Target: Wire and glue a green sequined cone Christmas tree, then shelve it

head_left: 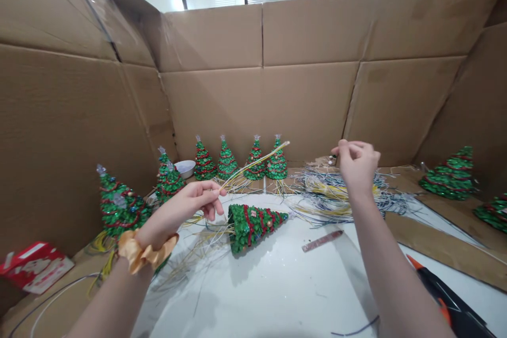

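My left hand (pixel 206 198) pinches a thin yellow and white wire (pixel 253 165) near its lower end; the pale tip rises up and to the right. Below that hand a small green Christmas tree (pixel 253 226) with red garland lies on its side, its top pointing right and loose wires trailing from its base. My right hand (pixel 356 161) is raised on the right with its fingers closed together. Whatever it may hold is too small to make out. Beneath it spreads a bundle of wires (pixel 325 195) in yellow, white and dark colours.
Several upright trees (pixel 227 161) stand along the cardboard wall (pixel 214 105), beside a white bowl (pixel 185 169). Another tree (pixel 449 174) leans at the right. A reddish strip (pixel 322 241) lies on the white table (pixel 277 296). A black and orange tool (pixel 447 296) rests at lower right, a red box (pixel 37 266) at left.
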`<state>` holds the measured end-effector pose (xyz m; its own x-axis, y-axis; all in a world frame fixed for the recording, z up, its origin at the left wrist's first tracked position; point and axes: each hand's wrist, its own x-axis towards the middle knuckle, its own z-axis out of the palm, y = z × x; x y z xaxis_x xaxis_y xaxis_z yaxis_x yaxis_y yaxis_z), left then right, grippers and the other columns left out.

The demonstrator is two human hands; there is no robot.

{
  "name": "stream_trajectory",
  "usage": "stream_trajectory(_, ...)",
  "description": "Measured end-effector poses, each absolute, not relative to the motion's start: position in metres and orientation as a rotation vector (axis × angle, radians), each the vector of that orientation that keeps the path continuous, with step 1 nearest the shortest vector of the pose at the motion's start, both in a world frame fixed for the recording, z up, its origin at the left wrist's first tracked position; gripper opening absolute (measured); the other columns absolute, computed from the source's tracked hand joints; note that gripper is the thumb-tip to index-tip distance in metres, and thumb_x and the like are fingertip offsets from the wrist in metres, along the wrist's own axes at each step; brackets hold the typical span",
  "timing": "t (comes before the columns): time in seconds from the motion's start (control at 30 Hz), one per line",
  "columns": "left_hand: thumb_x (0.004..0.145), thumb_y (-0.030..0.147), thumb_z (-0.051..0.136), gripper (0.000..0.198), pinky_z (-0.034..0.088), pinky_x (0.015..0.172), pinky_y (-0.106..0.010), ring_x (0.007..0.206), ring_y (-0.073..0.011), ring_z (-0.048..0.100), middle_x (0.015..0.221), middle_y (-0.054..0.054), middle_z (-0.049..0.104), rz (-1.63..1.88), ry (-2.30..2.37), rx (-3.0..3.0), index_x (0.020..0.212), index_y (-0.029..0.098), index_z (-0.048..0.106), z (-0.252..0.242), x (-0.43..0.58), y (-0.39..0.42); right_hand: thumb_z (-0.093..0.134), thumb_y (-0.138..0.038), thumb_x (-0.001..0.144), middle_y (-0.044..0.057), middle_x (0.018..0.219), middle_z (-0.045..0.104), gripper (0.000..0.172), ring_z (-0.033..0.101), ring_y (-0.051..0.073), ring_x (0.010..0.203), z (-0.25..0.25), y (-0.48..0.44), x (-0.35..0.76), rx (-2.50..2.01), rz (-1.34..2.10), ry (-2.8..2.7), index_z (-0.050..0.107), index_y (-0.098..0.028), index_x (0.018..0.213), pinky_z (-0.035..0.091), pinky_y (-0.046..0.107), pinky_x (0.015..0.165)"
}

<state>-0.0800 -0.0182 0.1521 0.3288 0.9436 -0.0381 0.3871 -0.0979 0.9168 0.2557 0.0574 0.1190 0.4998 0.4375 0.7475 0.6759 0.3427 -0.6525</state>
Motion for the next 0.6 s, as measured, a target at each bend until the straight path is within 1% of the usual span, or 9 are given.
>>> stream_trajectory(0.03,0.081,0.043,0.051,0.033,0.041,0.055,-0.022,0.057,-0.0112,0.052,0.070,-0.005,0.063,0.755,1.212,1.659,0.092,0.012,0.052,0.150,-0.078,-0.017,0.048,-0.047,0.079,0.012,0.089,0.059,0.038,0.055,0.020,0.081,0.122,0.055,0.257,-1.207,-0.218,-1.054,0.067,-0.014,0.078,0.042,0.034,0.071)
stream_trajectory(0.1,0.079,0.045,0.053,0.035,0.042,0.055,-0.023,0.056,-0.0117,0.053,0.071,-0.006,0.064,0.756,1.212,1.653,0.090,0.012,0.051,0.147,-0.074,-0.015,0.055,-0.040,0.077,0.006,0.083,0.059,0.028,0.056,0.014,0.066,0.128,0.044,0.250,-1.041,-0.133,-0.964,0.064,-0.016,0.088,0.044,0.029,0.061)
stream_trajectory(0.13,0.078,0.047,0.053,0.036,0.041,0.053,-0.022,0.055,-0.0118,0.053,0.071,-0.007,0.064,0.749,1.215,1.650,0.089,0.012,0.051,0.145,-0.072,-0.014,0.053,-0.037,0.080,0.001,0.068,0.057,0.023,0.052,0.012,0.053,0.131,0.035,0.242,-0.972,-0.085,-0.965,0.062,-0.017,0.088,0.042,0.027,0.053)
stream_trajectory(0.2,0.077,0.049,0.054,0.038,0.038,0.049,-0.021,0.053,-0.0114,0.053,0.071,-0.007,0.064,0.742,1.229,1.633,0.086,0.012,0.050,0.140,-0.068,-0.012,0.053,-0.031,0.082,-0.004,0.049,0.046,0.020,0.044,0.009,0.042,0.136,0.012,0.218,-0.847,-0.180,-1.001,0.056,-0.019,0.066,0.035,0.023,0.045)
stream_trajectory(0.3,0.076,0.047,0.055,0.036,0.035,0.047,-0.021,0.050,-0.0107,0.052,0.070,-0.007,0.064,0.766,1.264,1.590,0.083,0.013,0.049,0.134,-0.061,-0.012,0.052,-0.019,0.083,-0.003,0.050,0.050,0.021,0.045,0.010,0.048,0.137,-0.023,0.176,-0.604,-0.480,-1.339,0.052,-0.020,0.062,0.037,0.023,0.049)
stream_trajectory(0.37,0.076,0.045,0.055,0.033,0.038,0.049,-0.021,0.051,-0.0104,0.052,0.069,-0.005,0.063,0.798,1.240,1.580,0.082,0.013,0.049,0.132,-0.055,-0.013,0.054,-0.017,0.081,0.003,0.070,0.064,0.005,0.056,0.015,0.069,0.134,-0.036,0.151,-0.554,-0.511,-1.668,0.058,-0.019,0.078,0.044,0.029,0.066)
stream_trajectory(0.43,0.077,0.045,0.054,0.032,0.040,0.052,-0.022,0.051,-0.0105,0.052,0.067,-0.004,0.062,0.821,1.174,1.591,0.080,0.013,0.049,0.131,-0.049,-0.016,0.052,-0.017,0.083,0.010,0.097,0.065,0.014,0.055,0.020,0.097,0.129,-0.038,0.134,-0.656,-0.419,-1.855,0.060,-0.015,0.093,0.041,0.036,0.086)
stream_trajectory(0.47,0.078,0.045,0.053,0.032,0.041,0.053,-0.022,0.052,-0.0105,0.052,0.067,-0.004,0.061,0.827,1.139,1.598,0.079,0.013,0.049,0.131,-0.046,-0.018,0.050,-0.017,0.083,0.011,0.104,0.064,0.019,0.054,0.021,0.101,0.125,-0.035,0.129,-0.732,-0.329,-1.930,0.060,-0.014,0.099,0.040,0.037,0.089)
stream_trajectory(0.6,0.078,0.046,0.053,0.033,0.039,0.051,-0.021,0.053,-0.0101,0.051,0.069,-0.004,0.061,0.782,1.097,1.642,0.080,0.013,0.050,0.132,-0.042,-0.023,0.043,-0.014,0.087,0.005,0.086,0.066,0.019,0.059,0.016,0.079,0.111,-0.015,0.125,-0.913,0.149,-2.136,0.061,-0.016,0.092,0.044,0.028,0.073)
